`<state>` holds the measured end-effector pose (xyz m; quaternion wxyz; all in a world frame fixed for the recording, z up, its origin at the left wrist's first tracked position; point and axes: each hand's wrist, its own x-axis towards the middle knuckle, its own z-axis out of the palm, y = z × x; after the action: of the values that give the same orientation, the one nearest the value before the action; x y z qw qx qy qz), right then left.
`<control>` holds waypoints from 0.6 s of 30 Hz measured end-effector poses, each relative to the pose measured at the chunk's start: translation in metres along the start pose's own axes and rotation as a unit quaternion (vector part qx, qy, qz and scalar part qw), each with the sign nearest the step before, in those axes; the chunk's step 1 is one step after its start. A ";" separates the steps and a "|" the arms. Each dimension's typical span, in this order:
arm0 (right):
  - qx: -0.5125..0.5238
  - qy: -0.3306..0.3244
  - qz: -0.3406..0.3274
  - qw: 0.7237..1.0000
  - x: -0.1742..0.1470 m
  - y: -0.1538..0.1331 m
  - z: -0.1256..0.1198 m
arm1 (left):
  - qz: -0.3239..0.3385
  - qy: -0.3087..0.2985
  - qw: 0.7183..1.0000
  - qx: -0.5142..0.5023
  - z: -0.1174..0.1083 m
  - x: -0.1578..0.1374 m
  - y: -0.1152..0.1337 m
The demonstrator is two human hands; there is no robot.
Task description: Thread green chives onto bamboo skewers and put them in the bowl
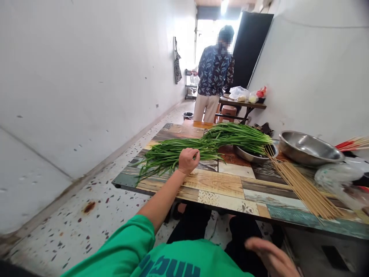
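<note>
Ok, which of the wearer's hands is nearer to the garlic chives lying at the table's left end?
Left. The left hand is curled right at the near side of those garlic chives; the right hand, blurred, is off the table, beside the wearer's lap.

Smooth semi-gloss leaves (167, 148), matt wd. sticks (305, 188), shiny metal basin (311, 148), wd.-look tabletop (216, 182) w/ sheen, crinkly clr. plastic bag (340, 173)

The person wears a bright green shirt (215, 254) with large, dark lettering (188, 270) on the chest, cut off by the picture's lower edge. The loose left sleeve (135, 232) ends near the elbow, above a bare forearm (163, 196). The trousers (190, 223) are plain black; the left hand (188, 161) and right hand (271, 256) are bare.
</note>
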<state>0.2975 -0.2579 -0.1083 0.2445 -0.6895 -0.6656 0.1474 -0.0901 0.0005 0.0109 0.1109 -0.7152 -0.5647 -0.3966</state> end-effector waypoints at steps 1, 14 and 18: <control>0.009 -0.003 0.016 1.000 0.014 0.012 0.019 | 0.042 -0.025 0.999 -0.002 -0.004 0.003 0.005; -0.186 -0.030 0.081 0.979 0.050 0.015 0.138 | 0.280 -0.384 0.879 0.029 0.083 0.108 0.064; -0.177 -0.046 0.078 0.980 0.051 0.021 0.136 | 0.230 -0.441 0.863 0.089 0.095 0.158 0.066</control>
<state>0.2467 -0.1886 -0.2269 0.0755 -0.7643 -0.6357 0.0776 0.0181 0.1500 0.0769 0.0016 -0.9121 -0.4072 0.0483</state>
